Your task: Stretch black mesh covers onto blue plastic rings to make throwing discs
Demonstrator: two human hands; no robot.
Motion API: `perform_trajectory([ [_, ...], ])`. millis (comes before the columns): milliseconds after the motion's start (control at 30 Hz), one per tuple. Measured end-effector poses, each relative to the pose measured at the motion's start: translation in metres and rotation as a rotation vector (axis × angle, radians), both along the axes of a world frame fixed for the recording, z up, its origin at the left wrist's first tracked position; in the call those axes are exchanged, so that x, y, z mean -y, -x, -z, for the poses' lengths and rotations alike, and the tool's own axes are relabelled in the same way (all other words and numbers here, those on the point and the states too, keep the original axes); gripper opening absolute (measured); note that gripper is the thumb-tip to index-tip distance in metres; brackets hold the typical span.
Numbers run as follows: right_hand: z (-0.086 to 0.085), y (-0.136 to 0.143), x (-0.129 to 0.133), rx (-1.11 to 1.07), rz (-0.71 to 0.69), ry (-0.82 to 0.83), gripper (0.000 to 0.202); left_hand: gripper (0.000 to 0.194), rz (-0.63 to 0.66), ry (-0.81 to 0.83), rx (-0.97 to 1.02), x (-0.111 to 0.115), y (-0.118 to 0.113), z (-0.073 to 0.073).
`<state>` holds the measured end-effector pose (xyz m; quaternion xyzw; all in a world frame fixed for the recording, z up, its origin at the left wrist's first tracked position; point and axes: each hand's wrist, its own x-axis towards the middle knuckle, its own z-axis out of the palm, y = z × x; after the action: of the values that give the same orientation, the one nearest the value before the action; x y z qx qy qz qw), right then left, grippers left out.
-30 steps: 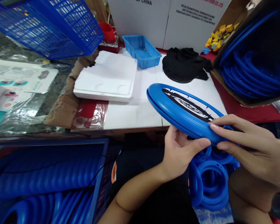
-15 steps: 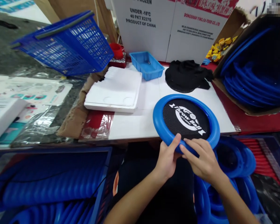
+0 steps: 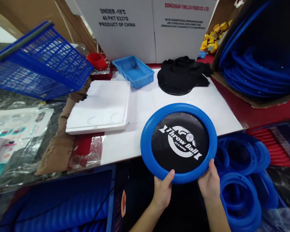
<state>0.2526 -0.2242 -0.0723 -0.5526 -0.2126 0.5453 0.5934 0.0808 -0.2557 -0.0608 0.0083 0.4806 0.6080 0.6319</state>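
Disc (image 3: 180, 143) | at table (image 3: 120, 145) front edge, print facing up | left hand (image 3: 162, 192) grip: pinching near rim, thumb on top | right hand (image 3: 209, 183) grip: pinching rim, right side | step: two-handed hold | any move likely needs both pinches kept even

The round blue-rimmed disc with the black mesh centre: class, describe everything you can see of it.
The round blue-rimmed disc has a wide, glossy, plastic-looking rim with fine grooves. Stretched inside is black mesh, fabric-like, printed in white with "Throw Ball", a ball emblem and smaller lettering. It looks whole. Its printed face is turned up towards the camera, at the near edge of the white tabletop covering. The left hand grips its near rim, thumb on top; the right hand holds the near right rim.
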Motion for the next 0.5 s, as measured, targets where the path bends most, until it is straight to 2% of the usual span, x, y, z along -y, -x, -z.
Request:
perform_trajectory([
  [33, 0.001, -0.002, -0.001, -0.113, -0.041, 0.034, 0.055, 0.070, 0.024, 0.015, 0.000, 0.001, 0.002, 0.005],
  [100, 0.004, -0.008, -0.004, -0.207, -0.065, 0.065, 0.052, 0.076, 0.068, 0.032, -0.006, 0.000, 0.006, 0.011],
  [267, 0.006, -0.019, -0.009, -0.199, -0.077, 0.010, 0.049, 0.077, 0.078, -0.024, -0.046, -0.006, 0.009, 0.015],
  [400, 0.005, -0.014, -0.012, -0.159, -0.108, -0.056, 0.051, 0.078, 0.050, -0.036, -0.064, -0.010, 0.013, 0.019],
  [500, 0.008, -0.007, -0.010, -0.173, -0.090, -0.028, 0.051, 0.079, 0.045, -0.022, -0.100, -0.009, 0.019, 0.025],
])
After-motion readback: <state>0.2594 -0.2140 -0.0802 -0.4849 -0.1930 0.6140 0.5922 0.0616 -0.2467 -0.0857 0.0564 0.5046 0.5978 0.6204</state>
